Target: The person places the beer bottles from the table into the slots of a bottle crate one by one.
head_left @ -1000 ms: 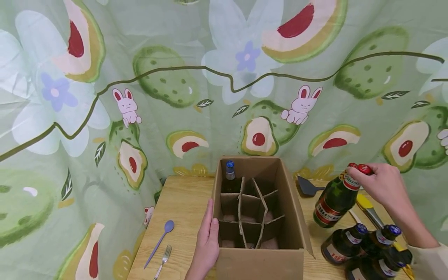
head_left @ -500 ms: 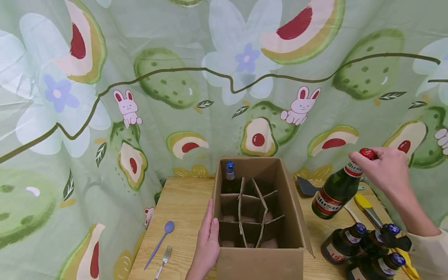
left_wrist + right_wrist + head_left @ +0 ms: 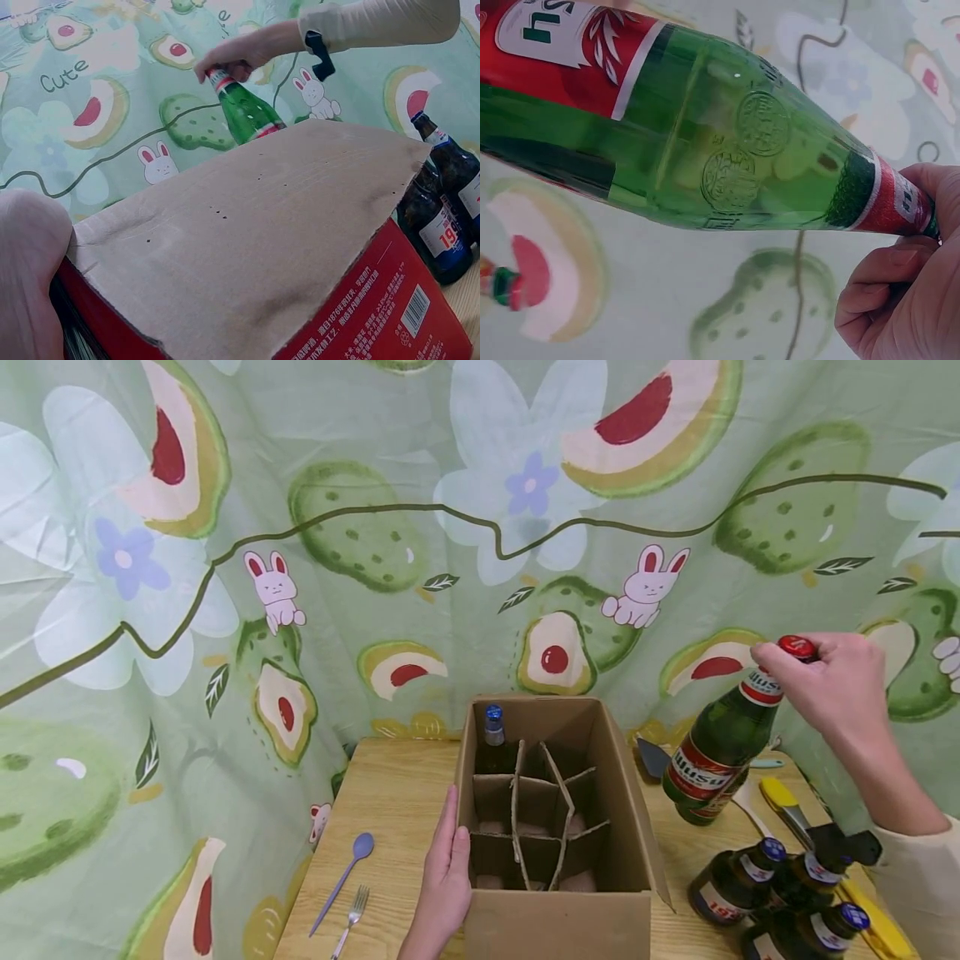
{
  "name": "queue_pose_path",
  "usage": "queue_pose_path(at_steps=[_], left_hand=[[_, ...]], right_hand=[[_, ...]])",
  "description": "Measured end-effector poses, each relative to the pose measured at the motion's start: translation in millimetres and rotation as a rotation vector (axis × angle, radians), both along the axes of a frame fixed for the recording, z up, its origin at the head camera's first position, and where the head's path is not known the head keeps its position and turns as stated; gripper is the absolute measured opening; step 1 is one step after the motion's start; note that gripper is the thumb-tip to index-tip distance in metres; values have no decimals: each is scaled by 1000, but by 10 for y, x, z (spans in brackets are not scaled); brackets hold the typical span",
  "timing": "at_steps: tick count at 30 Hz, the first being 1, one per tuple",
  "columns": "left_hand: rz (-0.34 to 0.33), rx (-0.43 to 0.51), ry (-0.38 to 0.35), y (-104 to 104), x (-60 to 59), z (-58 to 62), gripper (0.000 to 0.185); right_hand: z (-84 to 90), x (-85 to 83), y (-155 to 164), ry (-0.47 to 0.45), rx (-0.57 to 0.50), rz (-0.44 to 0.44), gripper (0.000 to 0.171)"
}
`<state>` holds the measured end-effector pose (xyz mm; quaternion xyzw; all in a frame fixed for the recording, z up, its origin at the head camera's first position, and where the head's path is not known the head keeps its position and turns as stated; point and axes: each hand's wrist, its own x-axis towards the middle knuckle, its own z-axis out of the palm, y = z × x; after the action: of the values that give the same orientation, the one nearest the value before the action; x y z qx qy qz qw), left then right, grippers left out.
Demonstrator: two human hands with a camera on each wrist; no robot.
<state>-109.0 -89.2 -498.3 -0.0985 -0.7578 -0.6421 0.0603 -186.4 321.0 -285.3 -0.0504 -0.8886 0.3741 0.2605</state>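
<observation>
My right hand (image 3: 843,685) grips a green glass beer bottle (image 3: 723,735) by its neck, just under the red cap. The bottle hangs tilted in the air, right of the cardboard box (image 3: 555,927); its red and white label shows. Partly hidden behind it is a second green bottle (image 3: 708,810). Along the box's left wall lies my left hand (image 3: 442,881), its fingers straight against the cardboard. Cardboard dividers (image 3: 540,779) split the box into cells, and a blue-capped bottle (image 3: 493,735) stands in the far left one.
Several dark blue-capped bottles (image 3: 731,885) stand right of the box. Near them lie a yellow-headed brush (image 3: 780,793), a grey spatula (image 3: 651,760) and a pale handle. A purple spoon (image 3: 352,860) and a fork (image 3: 356,910) lie left. A patterned curtain (image 3: 405,602) hangs behind.
My right hand has risen with the green bottle, lifting it up, and the second green bottle behind it now shows. My left hand stays at the box.
</observation>
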Motion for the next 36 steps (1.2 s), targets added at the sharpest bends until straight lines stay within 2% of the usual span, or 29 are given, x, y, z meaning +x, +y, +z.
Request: queue_pose_path(at_steps=[8, 15, 22, 26, 29, 36], left_hand=[[7, -4, 13, -4, 3, -14, 55], [14, -18, 12, -9, 2, -20, 55], [10, -18, 8, -7, -12, -16, 55], [19, -17, 1, -4, -14, -12, 54], [31, -14, -1, 4, -11, -7, 54], [39, -22, -2, 8, -3, -8, 54]], right_hand=[[426, -97, -205, 114, -58, 45, 55], [712, -148, -412, 122, -120, 97, 56], [881, -224, -653, 112, -167, 169, 57], [882, -311, -840, 104, -186, 221, 57], [814, -402, -962, 97, -181, 243, 59], [433, -627, -1145, 105, -59, 284, 54]])
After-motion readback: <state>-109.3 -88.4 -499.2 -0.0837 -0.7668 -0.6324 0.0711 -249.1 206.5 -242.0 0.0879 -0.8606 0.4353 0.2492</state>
